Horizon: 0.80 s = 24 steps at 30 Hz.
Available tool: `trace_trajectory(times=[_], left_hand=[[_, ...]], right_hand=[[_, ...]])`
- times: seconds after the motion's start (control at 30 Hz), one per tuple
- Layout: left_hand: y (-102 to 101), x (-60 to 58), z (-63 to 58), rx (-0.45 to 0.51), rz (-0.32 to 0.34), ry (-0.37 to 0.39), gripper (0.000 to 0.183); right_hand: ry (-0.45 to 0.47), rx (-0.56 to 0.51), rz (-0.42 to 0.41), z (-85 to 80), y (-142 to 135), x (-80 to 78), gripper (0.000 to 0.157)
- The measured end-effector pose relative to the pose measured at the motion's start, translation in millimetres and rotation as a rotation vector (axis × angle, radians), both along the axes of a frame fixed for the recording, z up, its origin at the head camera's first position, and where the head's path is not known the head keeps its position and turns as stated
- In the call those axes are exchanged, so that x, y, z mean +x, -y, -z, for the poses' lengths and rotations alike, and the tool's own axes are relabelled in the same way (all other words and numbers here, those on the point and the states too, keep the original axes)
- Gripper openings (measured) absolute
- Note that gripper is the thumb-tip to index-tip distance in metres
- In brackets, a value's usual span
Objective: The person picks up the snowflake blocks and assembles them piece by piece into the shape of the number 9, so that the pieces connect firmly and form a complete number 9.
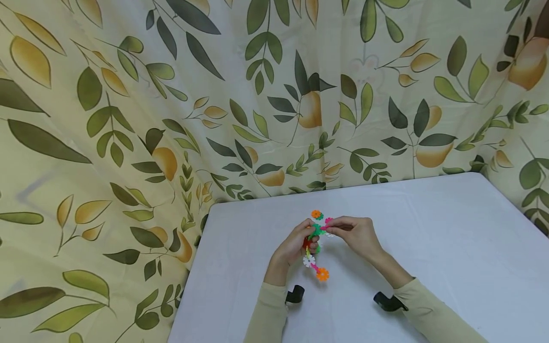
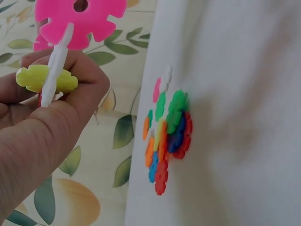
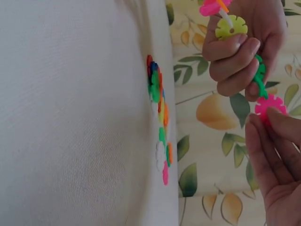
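Observation:
My left hand grips a chain of slotted plastic flower discs above the table. A green disc sticks out at the chain's upper end, by the left thumb. From my right hand, thumb and fingers pinch a pink disc, its edge right at the green disc's rim. Below the left hand the chain carries a yellow disc, a white disc and, at its tail, an orange disc. Another pink disc shows large in the left wrist view. The left fingers hide the chain's middle.
Several loose flower discs in red, blue, green, orange, white and pink lie in a cluster on the white-covered table. Behind it hangs a leaf-patterned curtain. Black wrist mounts stick out from both sleeves.

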<state>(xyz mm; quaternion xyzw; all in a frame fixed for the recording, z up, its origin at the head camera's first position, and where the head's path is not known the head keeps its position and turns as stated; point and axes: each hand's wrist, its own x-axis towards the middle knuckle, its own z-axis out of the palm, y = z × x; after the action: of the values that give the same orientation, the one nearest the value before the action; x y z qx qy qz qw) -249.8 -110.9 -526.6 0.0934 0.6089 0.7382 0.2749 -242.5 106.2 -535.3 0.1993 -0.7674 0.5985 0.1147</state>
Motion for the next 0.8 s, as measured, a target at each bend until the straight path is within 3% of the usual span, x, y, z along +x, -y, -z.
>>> trace_trajectory(times=[0.17, 0.33, 0.5, 0.63, 0.8], left_hand=[[-4, 2.0, -0.4, 0.005, 0.007, -0.001, 0.014], [-6, 3.9, -1.6, -0.002, 0.0, -0.027, 0.014], [-8, 2.8, -0.6, -0.041, -0.024, -0.029, 0.013], [-5, 1.5, 0.1, -0.101, -0.042, -0.06, 0.013], [3, -0.9, 1.6, -0.123, -0.101, -0.101, 0.012]], right_hand=[[-0.004, 0.014, 0.031, -1.7, 0, 0.7, 0.014], [-0.063, -0.003, 0.021, 0.0, 1, -0.2, 0.016], [-0.065, 0.007, 0.004, 2.4, 1, -2.7, 0.016], [-0.036, 0.074, 0.008, 3.3, -3, -5.2, 0.023], [0.044, 0.245, 0.06, 10.9, -8, -11.4, 0.028]])
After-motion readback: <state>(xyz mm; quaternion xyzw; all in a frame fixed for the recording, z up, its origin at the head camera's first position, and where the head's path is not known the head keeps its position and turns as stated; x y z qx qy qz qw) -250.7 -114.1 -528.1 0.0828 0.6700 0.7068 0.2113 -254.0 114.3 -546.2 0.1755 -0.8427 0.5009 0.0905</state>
